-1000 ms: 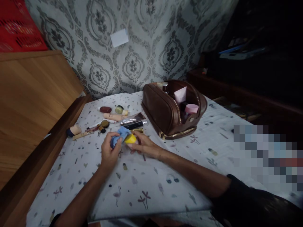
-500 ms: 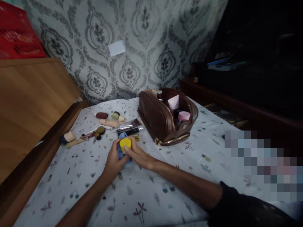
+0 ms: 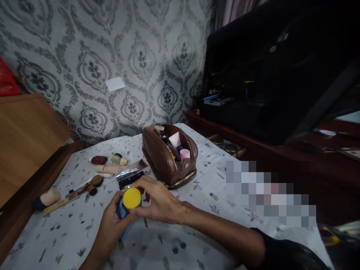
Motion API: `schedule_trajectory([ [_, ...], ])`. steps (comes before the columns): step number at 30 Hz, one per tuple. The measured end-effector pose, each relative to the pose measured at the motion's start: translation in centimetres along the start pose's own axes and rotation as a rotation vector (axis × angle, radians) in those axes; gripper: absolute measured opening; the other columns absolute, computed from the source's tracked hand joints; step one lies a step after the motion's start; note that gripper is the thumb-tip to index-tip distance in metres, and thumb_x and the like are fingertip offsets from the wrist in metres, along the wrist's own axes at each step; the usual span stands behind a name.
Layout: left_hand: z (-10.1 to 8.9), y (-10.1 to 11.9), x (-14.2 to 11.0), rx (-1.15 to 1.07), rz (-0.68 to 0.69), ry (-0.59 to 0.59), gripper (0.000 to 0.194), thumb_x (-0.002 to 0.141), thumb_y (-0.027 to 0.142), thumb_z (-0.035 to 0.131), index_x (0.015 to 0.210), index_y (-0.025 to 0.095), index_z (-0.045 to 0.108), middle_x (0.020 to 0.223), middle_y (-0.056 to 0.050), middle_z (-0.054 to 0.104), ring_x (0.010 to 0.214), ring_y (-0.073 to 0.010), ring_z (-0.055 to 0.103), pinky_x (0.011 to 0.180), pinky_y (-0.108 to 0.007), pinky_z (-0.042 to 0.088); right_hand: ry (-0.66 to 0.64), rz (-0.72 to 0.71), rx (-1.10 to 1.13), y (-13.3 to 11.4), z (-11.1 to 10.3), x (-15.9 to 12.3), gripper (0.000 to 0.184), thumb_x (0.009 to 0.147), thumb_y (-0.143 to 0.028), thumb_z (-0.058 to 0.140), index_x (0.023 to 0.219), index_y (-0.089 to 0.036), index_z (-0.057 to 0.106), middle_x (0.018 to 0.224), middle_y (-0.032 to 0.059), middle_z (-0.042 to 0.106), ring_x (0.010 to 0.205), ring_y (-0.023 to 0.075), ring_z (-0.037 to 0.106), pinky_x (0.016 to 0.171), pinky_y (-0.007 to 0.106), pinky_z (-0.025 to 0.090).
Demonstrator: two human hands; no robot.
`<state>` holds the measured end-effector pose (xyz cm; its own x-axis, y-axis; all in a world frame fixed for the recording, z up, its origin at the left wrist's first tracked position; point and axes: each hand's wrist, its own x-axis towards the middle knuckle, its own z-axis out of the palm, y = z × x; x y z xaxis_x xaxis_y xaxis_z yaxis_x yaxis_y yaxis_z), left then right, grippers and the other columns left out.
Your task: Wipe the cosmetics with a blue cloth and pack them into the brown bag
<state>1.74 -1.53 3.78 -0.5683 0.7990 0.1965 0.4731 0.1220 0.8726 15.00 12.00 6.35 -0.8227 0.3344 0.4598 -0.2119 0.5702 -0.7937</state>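
Both hands meet over the near part of the table, around a small round container with a yellow lid (image 3: 132, 198). The fingers of my right hand (image 3: 163, 200) curl about its side, thumb in front. Closed on a crumpled blue cloth (image 3: 122, 208) against the container is my left hand (image 3: 108, 221); a light blue end hangs below it. The fingers hide the container's body. Just beyond lie a silver tube (image 3: 131, 169) and a black tube (image 3: 132, 180). A brown cosmetic bag (image 3: 159, 159) stands unzipped behind my right hand, with a pink-lidded jar (image 3: 185, 153) inside.
To the left lie a makeup brush (image 3: 50, 196), a beige tube (image 3: 111, 169), a green-capped jar (image 3: 116, 158) and a dark red item (image 3: 99, 160). A wooden board (image 3: 30, 138) borders the left side, and a large black screen (image 3: 253, 93) stands at the right.
The view has swung right, so the bag and cosmetics appear further left. My right hand has shifted its hold around the yellow lid, its fingers now arched over the far side.
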Motion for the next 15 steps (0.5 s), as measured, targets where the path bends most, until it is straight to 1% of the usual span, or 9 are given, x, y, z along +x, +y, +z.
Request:
schedule_trajectory([
  [3, 1.0, 2.6, 1.2, 0.02, 0.081, -0.161, 0.029, 0.073, 0.042, 0.072, 0.089, 0.021, 0.062, 0.081, 0.0, 0.069, 0.073, -0.0205, 0.065, 0.064, -0.029, 0.054, 0.093, 0.04, 0.075, -1.1, -3.3, -0.8, 0.032, 0.068, -0.029, 0.079, 0.093, -0.018, 0.063, 0.087, 0.0004, 0.063, 0.075, 0.0139, 0.057, 0.066, 0.025, 0.046],
  [5, 1.8, 4.5, 2.7, 0.125, 0.203, -0.274, 0.022, 0.084, 0.04, 0.062, 0.095, 0.021, 0.065, 0.087, -0.002, 0.07, 0.078, -0.0202, 0.066, 0.069, -0.029, 0.054, 0.18, 0.09, 0.146, -1.7, -6.1, -1.3, 0.032, 0.071, -0.034, 0.077, 0.095, -0.018, 0.062, 0.087, 0.0009, 0.065, 0.078, 0.0149, 0.06, 0.068, 0.026, 0.048],
  [6, 2.2, 5.5, 3.5, 0.21, 0.296, -0.31, 0.022, 0.089, 0.038, 0.056, 0.101, 0.022, 0.066, 0.091, -0.003, 0.071, 0.081, -0.0201, 0.066, 0.072, -0.029, 0.054, 0.222, 0.111, 0.159, -1.9, -7.7, -1.5, 0.034, 0.072, -0.036, 0.077, 0.096, -0.018, 0.062, 0.089, 0.0017, 0.066, 0.08, 0.0158, 0.061, 0.07, 0.027, 0.05],
  [7, 2.6, 6.4, 4.5, 0.312, 0.411, -0.326, 0.025, 0.092, 0.035, 0.051, 0.109, 0.023, 0.066, 0.095, -0.004, 0.071, 0.084, -0.0202, 0.066, 0.074, -0.029, 0.053, 0.283, 0.117, 0.155, -2.0, -9.2, -1.6, 0.035, 0.072, -0.037, 0.076, 0.097, -0.018, 0.061, 0.091, 0.0028, 0.067, 0.081, 0.0163, 0.062, 0.069, 0.027, 0.05],
  [8, 3.1, 7.2, 5.5, 0.435, 0.526, -0.325, 0.031, 0.094, 0.031, 0.046, 0.119, 0.025, 0.063, 0.096, -0.005, 0.071, 0.084, -0.0205, 0.066, 0.074, -0.029, 0.052, 0.315, 0.127, 0.141, -2.1, -10.8, -1.6, 0.035, 0.074, -0.038, 0.074, 0.1, -0.017, 0.061, 0.093, 0.0035, 0.067, 0.08, 0.0166, 0.063, 0.069, 0.027, 0.051],
  [10, 4.1, 8.5, 7.3, 0.707, 0.713, -0.299, 0.046, 0.091, 0.02, 0.042, 0.136, 0.028, 0.053, 0.088, -0.005, 0.069, 0.077, -0.0207, 0.065, 0.066, -0.028, 0.05, 0.394, 0.108, 0.059, -1.9, -13.7, -1.5, 0.038, 0.077, -0.038, 0.072, 0.106, -0.017, 0.061, 0.094, 0.0039, 0.067, 0.078, 0.0161, 0.063, 0.07, 0.028, 0.051],
  [12, 5.0, 9.3, 8.7, 0.933, 0.822, -0.278, 0.059, 0.086, 0.013, 0.041, 0.142, 0.03, 0.047, 0.079, -0.004, 0.066, 0.067, -0.0203, 0.062, 0.057, -0.026, 0.046, 0.415, 0.068, -0.046, -1.3, -15.9, -1.2, 0.042, 0.081, -0.037, 0.069, 0.117, -0.017, 0.06, 0.098, 0.0045, 0.067, 0.084, 0.0179, 0.064, 0.076, 0.031, 0.052],
  [13, 5.3, 9.5, 9.1, 1.002, 0.858, -0.275, 0.061, 0.084, 0.012, 0.041, 0.142, 0.029, 0.046, 0.078, -0.004, 0.066, 0.065, -0.0202, 0.061, 0.055, -0.026, 0.044, 0.405, 0.048, -0.104, -1.0, -16.8, -1.0, 0.043, 0.082, -0.036, 0.067, 0.12, -0.017, 0.06, 0.101, 0.0049, 0.066, 0.088, 0.0189, 0.064, 0.079, 0.032, 0.051],
  [15, 5.5, 9.5, 9.3, 1.056, 0.922, -0.263, 0.059, 0.084, 0.012, 0.041, 0.141, 0.027, 0.048, 0.082, -0.005, 0.066, 0.066, -0.0201, 0.061, 0.053, -0.026, 0.043, 0.354, 0.014, -0.222, -0.3, -17.9, -0.3, 0.039, 0.084, -0.035, 0.066, 0.119, -0.018, 0.062, 0.102, 0.0046, 0.066, 0.091, 0.0198, 0.063, 0.081, 0.034, 0.05],
])
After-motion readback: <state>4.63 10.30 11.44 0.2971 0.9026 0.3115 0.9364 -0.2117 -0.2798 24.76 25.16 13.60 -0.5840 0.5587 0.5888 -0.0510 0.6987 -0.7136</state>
